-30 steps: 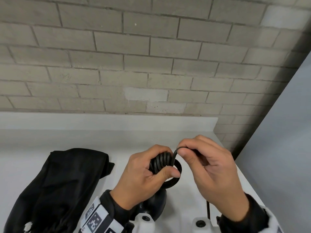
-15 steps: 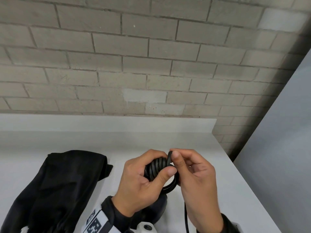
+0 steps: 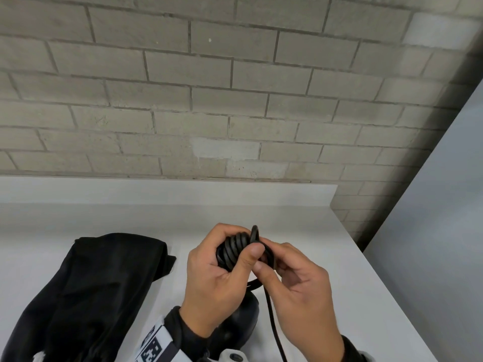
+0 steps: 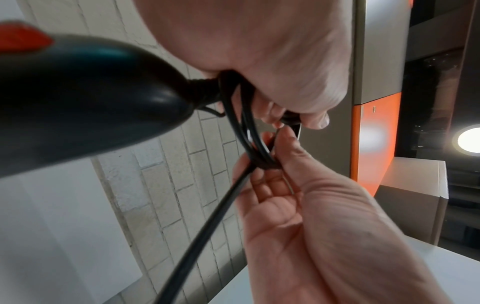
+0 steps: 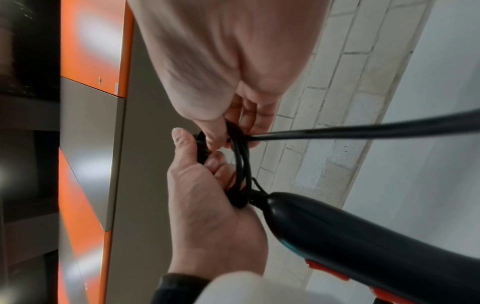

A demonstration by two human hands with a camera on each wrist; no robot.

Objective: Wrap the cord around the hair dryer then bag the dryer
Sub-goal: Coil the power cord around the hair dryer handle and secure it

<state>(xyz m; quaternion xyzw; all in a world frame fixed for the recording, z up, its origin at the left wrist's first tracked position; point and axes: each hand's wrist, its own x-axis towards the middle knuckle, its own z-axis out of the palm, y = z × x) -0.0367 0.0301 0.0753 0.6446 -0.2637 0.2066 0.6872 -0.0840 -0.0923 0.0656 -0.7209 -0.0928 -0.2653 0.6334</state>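
Observation:
My left hand (image 3: 243, 246) grips a coil of black cord (image 3: 230, 253) above the white table. The black hair dryer (image 3: 243, 320) hangs below that hand from the coil; its red buttons show in the right wrist view, on the dryer (image 5: 350, 236). My right hand (image 3: 264, 257) pinches the cord right beside the coil, against my left thumb. The free length of cord (image 3: 271, 317) drops from there toward me. The left wrist view has the dryer's handle end (image 4: 78, 102), the loops and the loose cord (image 4: 207, 216) between both hands.
A limp black bag (image 3: 91, 296) lies on the white table (image 3: 339, 257) to the left of my hands. A brick wall (image 3: 235, 100) stands behind the table, and a grey panel (image 3: 431, 205) closes off the right side.
My right hand has swung the cord from the right, over the top of the coil and down against my left thumb. The left hand has kept its hold on the coil.

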